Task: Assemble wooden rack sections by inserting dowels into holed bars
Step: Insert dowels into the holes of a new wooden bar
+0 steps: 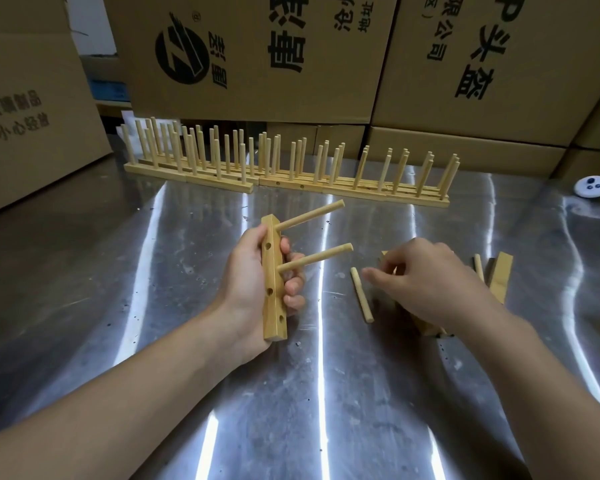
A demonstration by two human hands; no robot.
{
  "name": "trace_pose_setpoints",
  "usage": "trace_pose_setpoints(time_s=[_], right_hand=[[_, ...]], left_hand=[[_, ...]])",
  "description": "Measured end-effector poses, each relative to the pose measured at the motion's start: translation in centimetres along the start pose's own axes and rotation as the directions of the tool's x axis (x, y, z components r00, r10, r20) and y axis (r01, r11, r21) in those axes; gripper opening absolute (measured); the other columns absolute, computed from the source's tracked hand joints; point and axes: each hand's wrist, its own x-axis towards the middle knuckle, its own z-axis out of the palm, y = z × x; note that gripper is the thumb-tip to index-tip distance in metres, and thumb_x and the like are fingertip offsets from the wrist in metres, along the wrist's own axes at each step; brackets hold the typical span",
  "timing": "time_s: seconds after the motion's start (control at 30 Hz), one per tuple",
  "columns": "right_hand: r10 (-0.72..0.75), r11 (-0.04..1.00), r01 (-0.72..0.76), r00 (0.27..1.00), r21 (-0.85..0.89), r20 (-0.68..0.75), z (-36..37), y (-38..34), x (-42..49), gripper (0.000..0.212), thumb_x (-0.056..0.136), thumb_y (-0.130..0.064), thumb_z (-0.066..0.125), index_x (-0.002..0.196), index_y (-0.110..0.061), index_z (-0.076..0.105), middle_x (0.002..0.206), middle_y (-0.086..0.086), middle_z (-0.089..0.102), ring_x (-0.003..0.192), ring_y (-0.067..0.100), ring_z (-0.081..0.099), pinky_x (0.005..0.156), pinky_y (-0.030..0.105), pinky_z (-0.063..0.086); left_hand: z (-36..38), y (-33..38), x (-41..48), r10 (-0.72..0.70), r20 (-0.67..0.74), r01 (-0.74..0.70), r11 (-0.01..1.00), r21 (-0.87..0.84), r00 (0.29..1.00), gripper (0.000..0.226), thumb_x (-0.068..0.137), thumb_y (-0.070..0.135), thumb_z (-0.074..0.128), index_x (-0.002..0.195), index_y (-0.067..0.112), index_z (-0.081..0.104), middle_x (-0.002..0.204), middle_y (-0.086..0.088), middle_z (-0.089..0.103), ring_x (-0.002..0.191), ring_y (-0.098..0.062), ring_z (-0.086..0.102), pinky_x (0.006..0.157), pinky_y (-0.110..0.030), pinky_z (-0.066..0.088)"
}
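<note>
Gripping a pale, square-section wooden bar [274, 296] upright above the shiny steel table [187, 341], the left hand [246, 282] wraps fingers and thumb round its middle in the head view. 2 round wooden dowels [312, 259] project from it to the right. The right hand [426, 282] hovers, fingers loosely curled and pinching nothing, just beside a loose round wooden dowel [361, 295] lying on the table. Light, stiff and smooth, that dowel probably wants a pinch near mid-length.

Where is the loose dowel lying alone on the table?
In the head view, the loose dowel lies on the metal table, right of centre, just left of the right hand.
</note>
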Motion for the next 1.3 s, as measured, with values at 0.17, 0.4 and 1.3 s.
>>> trace_pose_setpoints(time_s=[0.17,0.4,1.3], right_hand=[[-0.087,0.990,0.086,0.996,-0.114,-0.005,1.6,-1.4,-0.5,0.050,0.088,-0.072,0.065,0.069,-0.026,0.062,0.067,-0.009,0.063,0.070,0.008,0.056,0.055,0.033,0.040],[-0.055,0.926,0.028,0.997,0.376,0.061,1.8,-3.0,-0.7,0.037,0.095,-0.035,0.067,0.064,-0.015,0.070,0.055,-0.005,0.068,0.049,0.006,0.058,0.050,0.023,0.046],[-0.433,0.571,0.142,0.889,0.809,0.149,0.8,-6.1,-3.3,0.013,0.083,-0.005,0.057,0.094,-0.009,0.063,0.086,0.011,0.078,0.080,0.028,0.078,0.062,0.034,0.060]], left_hand=[[0.0,0.1,0.1,-0.003,0.001,0.003,1.000,-0.022,1.000,0.045,0.108,0.051,0.041,0.080,0.020,0.055,0.065,0.000,0.046,0.047,-0.012,0.039,0.038,-0.021,0.033],[-0.1,0.4,0.2,-0.033,0.000,0.033,0.994,-0.104,0.999,0.043,0.107,0.049,0.043,0.079,0.018,0.054,0.068,-0.001,0.044,0.054,-0.013,0.041,0.043,-0.022,0.036],[-0.1,0.8,0.1,0.067,-0.103,-0.066,0.998,0.013,0.992,0.046,0.108,0.055,0.044,0.078,0.021,0.053,0.065,0.001,0.053,0.056,-0.014,0.047,0.057,-0.028,0.035]])
